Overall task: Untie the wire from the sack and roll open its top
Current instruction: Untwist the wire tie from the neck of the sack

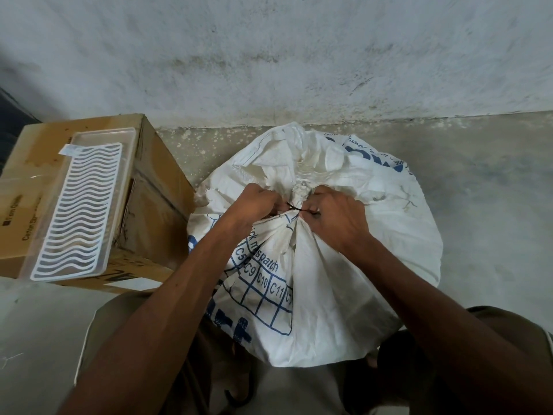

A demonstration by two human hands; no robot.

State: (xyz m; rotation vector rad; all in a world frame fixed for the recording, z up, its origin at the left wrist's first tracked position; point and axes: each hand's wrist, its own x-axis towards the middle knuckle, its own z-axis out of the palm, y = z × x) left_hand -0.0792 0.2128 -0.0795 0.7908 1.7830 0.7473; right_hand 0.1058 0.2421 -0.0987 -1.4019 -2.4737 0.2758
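A full white woven sack (335, 283) with blue print stands on the floor in front of me. Its top is gathered into a tight neck, and the loose mouth flops away above it. A thin dark wire (294, 208) is wound around the neck. My left hand (254, 205) pinches one end of the wire at the left side of the neck. My right hand (335, 217) pinches the other end at the right side, its fingers curled against the bunched cloth.
A cardboard box (155, 181) stands to the left of the sack, with a white plastic tray and wavy rack (80, 205) on top. A stained white wall (269, 55) runs behind. Bare concrete floor (484, 190) lies to the right.
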